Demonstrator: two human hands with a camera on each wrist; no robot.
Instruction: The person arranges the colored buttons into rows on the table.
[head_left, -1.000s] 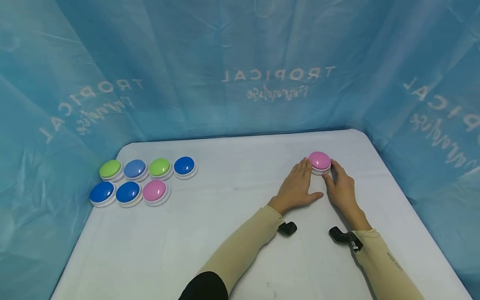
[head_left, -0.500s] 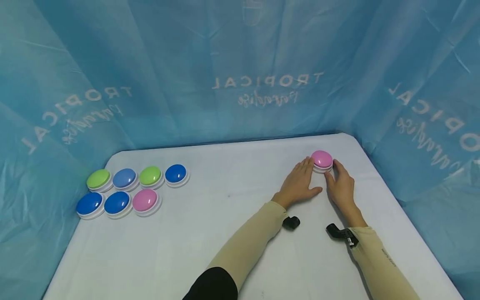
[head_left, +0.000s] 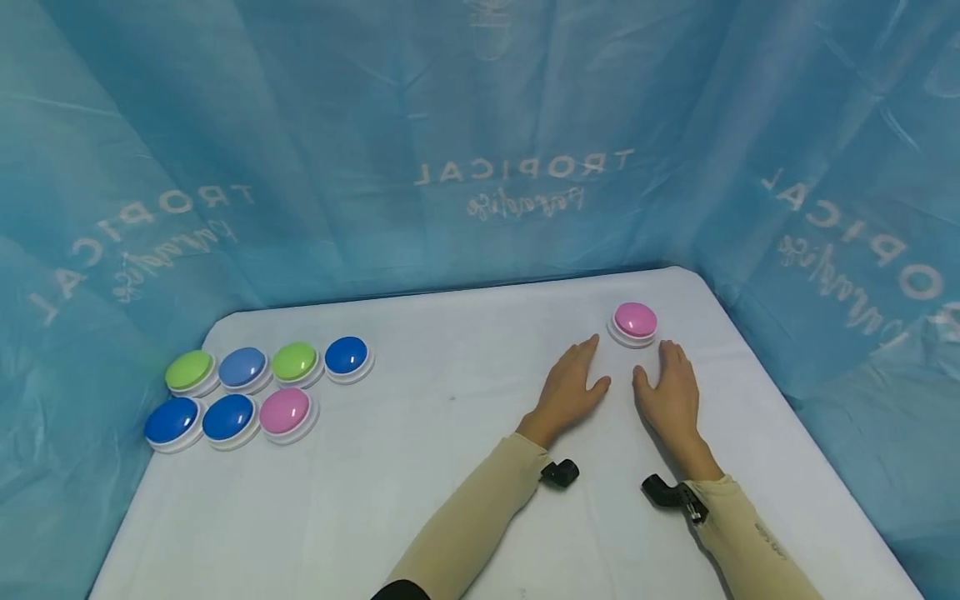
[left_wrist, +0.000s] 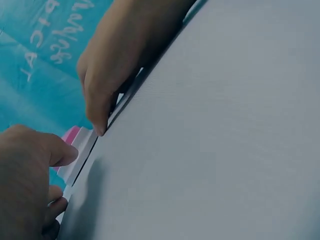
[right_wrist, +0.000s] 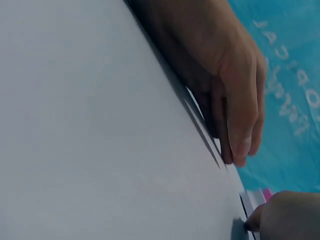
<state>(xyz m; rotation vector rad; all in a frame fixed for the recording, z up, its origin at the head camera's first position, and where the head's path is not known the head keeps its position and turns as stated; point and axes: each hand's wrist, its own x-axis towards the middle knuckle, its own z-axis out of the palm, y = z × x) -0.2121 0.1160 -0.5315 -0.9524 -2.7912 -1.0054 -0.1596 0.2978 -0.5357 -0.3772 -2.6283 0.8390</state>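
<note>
Holds left grip (head_left: 567,393) and right grip (head_left: 670,398) wide, near round pink-and-white plastic button (head_left: 635,320) at right grip's eleven o'clock.

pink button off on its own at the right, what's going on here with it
A person's left hand and right hand are on either side of the near edge of the lone pink button, fingers pointing towards it. In the head view neither appears to touch it, and neither holds anything. It sits near the far right corner of the white table. Over on the left are seven more buttons: a back row of four and a front row of three.
</note>
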